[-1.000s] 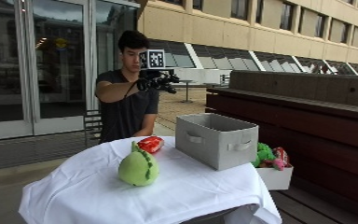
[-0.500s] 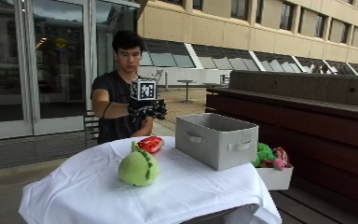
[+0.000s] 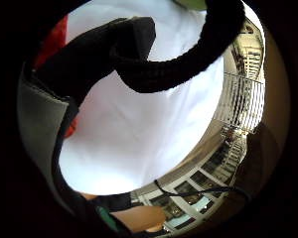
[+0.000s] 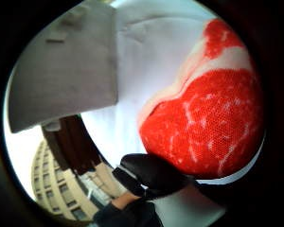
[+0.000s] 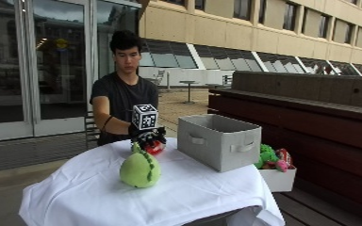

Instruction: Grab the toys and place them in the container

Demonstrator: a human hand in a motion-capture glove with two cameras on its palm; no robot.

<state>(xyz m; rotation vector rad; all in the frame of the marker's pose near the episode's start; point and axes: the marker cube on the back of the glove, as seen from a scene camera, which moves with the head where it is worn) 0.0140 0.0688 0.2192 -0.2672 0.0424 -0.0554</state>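
A person is standing behind a round desk [image 5: 93,193] that is wearing a white cloth and is reaching the gloved right hand [image 5: 148,136] down over it. Going from the left of the outside view, a green pear-shaped plush toy [image 5: 139,169] is sitting upright on the cloth toward the front edge. Just behind it, the right hand is hovering directly above a red and white steak-patterned toy [image 5: 155,148], which is lying on the cloth; only a small red part of it is showing under the glove. In the thumb side palm view the steak toy [image 4: 206,118] is filling much of the frame, lying flat on the white cloth, and one gloved fingertip [image 4: 149,175] is curling in beside its edge with a sliver of cloth between them. The fingers are bending loosely and are not closing around anything, so the hand is holding nothing. The little finger side palm view is showing mostly white cloth, with a sliver of red at one edge.

Further right, a grey fabric container [image 5: 218,141] with loop handles is standing upright on the desk, apart from both toys. Right of the desk, a low white box [image 5: 278,179] holding more plush toys is resting on a wooden bench [image 5: 332,197].
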